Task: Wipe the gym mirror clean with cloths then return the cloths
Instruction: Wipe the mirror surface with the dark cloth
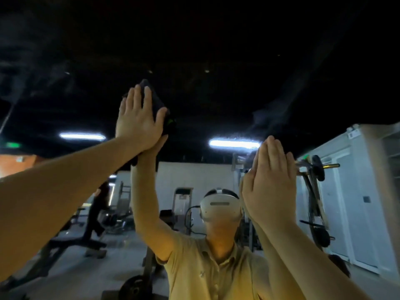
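Mirror glass (216, 61) fills the view, and the dark cloth (156, 102) sits high on it at about ten o'clock, pinned flat under the left hand (138, 120), whose fingers are straight and close together, not curled round the fabric. The right hand (270, 187), at about three o'clock, also lies flat with its fingers together; whether a second cloth is under it I cannot tell. With only palm pressure holding the cloth, a fast stroke could let it slide out and drop. A bare right palm would leave prints, and the hazy smear (268, 118) near one o'clock could be missed.
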Motion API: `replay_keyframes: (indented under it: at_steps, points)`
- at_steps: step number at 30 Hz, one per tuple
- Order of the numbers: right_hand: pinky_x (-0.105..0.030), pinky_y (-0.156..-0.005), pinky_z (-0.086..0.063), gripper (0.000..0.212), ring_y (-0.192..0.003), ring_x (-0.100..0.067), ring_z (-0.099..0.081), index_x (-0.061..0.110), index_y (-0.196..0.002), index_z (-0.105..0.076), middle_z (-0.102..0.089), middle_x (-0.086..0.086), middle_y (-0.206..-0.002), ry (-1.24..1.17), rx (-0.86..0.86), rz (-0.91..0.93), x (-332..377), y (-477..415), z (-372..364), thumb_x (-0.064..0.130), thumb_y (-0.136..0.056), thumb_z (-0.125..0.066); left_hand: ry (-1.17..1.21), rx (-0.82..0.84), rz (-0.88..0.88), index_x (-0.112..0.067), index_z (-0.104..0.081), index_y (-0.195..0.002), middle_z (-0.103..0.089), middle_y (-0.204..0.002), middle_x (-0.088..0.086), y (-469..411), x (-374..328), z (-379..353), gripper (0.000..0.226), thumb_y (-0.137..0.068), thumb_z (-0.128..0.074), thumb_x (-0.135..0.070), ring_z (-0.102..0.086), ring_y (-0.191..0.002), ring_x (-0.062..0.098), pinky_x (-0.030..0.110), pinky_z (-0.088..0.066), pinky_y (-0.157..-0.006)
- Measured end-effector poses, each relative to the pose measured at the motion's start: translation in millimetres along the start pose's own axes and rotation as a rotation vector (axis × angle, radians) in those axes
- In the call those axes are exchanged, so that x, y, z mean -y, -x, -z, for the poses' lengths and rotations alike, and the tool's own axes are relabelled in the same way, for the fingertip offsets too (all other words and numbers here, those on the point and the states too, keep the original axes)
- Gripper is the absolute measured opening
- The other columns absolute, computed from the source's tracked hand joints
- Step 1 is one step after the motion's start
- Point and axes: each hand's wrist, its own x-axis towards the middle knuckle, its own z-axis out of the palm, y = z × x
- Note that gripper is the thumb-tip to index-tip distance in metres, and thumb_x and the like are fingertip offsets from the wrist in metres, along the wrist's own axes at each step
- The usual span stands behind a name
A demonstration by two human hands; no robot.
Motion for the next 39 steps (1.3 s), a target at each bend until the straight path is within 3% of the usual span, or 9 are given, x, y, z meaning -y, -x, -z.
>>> replay_keyframes:
  at_steps: [2,8,12,21,26,32,35,37,39]
  points:
    - [-0.05,-0.13,-0.014,0.066,-0.159,-0.027,-0.018,-0.001,-0.16,-0.029,-0.026,-0.017,-0.169,-0.04,-0.003,0.0,0,-1,0,0.031,-0.103,-0.026,0.027,-0.028,0.016,-0.007,-0.008,-0.167,-0.006,-0.174,0.02,-1,-42,-3,0.081,-0.106,-0.014,-0.06,-0.005,-0.162,0.034,0.046,-0.004,-0.131]
    - [-0.05,-0.128,-0.022,0.067,-0.158,-0.026,-0.025,0.001,-0.158,-0.036,-0.033,-0.017,-0.167,0.025,0.071,0.1,-20,-3,13,0.038,-0.104,-0.026,0.071,0.02,-0.425,-0.014,-0.009,-0.168,-0.005,-0.176,0.011,38,-195,-19,0.064,-0.112,-0.021,-0.043,0.0,-0.163,0.024,0.043,-0.004,-0.132]
    - [-0.052,-0.128,-0.021,0.067,-0.158,-0.028,-0.023,0.0,-0.159,-0.033,-0.029,-0.018,-0.168,0.082,0.1,0.059,-15,-2,18,0.035,-0.102,-0.03,0.012,0.061,-0.521,-0.018,-0.005,-0.168,0.0,-0.176,0.007,46,-156,-14,0.063,-0.112,-0.015,-0.045,0.005,-0.163,0.02,0.041,0.001,-0.132]
    - [-0.057,-0.128,-0.015,0.069,-0.161,-0.03,-0.009,-0.002,-0.163,-0.016,-0.012,-0.02,-0.172,0.055,0.074,-0.126,22,6,10,0.033,-0.103,-0.018,0.003,0.053,0.037,-0.014,-0.006,-0.168,-0.004,-0.176,0.011,114,107,1,0.083,-0.104,-0.006,-0.067,-0.002,-0.162,0.027,0.048,-0.007,-0.132]
    - [-0.057,-0.128,-0.015,0.068,-0.16,-0.03,-0.011,-0.001,-0.163,-0.017,-0.013,-0.019,-0.172,0.04,0.078,-0.158,28,6,15,0.031,-0.104,-0.023,0.075,0.04,0.301,-0.007,-0.005,-0.167,-0.003,-0.175,0.017,151,102,-4,0.083,-0.104,-0.008,-0.061,0.0,-0.162,0.03,0.051,-0.004,-0.132]
    - [-0.051,-0.131,-0.008,0.064,-0.161,-0.027,-0.004,0.003,-0.165,-0.012,-0.007,-0.015,-0.174,0.064,0.175,-0.145,26,4,22,0.029,-0.109,-0.032,0.091,0.024,-0.241,-0.01,-0.001,-0.167,0.005,-0.175,0.015,175,-36,-29,0.074,-0.11,-0.02,-0.053,0.009,-0.162,0.029,0.05,-0.003,-0.132]
    - [-0.049,-0.131,-0.007,0.065,-0.161,-0.025,-0.004,0.006,-0.165,-0.014,-0.008,-0.011,-0.174,0.054,0.249,-0.145,31,10,34,0.032,-0.11,-0.036,0.044,0.099,-0.604,-0.013,-0.007,-0.167,0.001,-0.174,0.014,198,-44,-34,0.072,-0.11,-0.022,-0.054,0.004,-0.162,0.028,0.052,-0.013,-0.131]
    - [-0.05,-0.131,-0.008,0.063,-0.161,-0.025,-0.007,0.007,-0.164,-0.02,-0.012,-0.011,-0.174,0.058,0.278,-0.109,36,17,42,0.033,-0.109,-0.037,0.031,0.105,-0.655,-0.016,-0.004,-0.168,0.003,-0.175,0.011,197,-6,-31,0.074,-0.109,-0.018,-0.058,0.004,-0.162,0.027,0.051,-0.011,-0.131]
    - [-0.052,-0.13,-0.013,0.061,-0.16,-0.026,-0.013,0.007,-0.163,-0.026,-0.016,-0.011,-0.173,0.079,0.288,-0.068,40,27,49,0.031,-0.109,-0.038,-0.004,0.102,-0.546,-0.016,-0.001,-0.168,0.005,-0.175,0.011,193,40,-28,0.076,-0.108,-0.013,-0.061,0.005,-0.163,0.028,0.053,-0.013,-0.131]
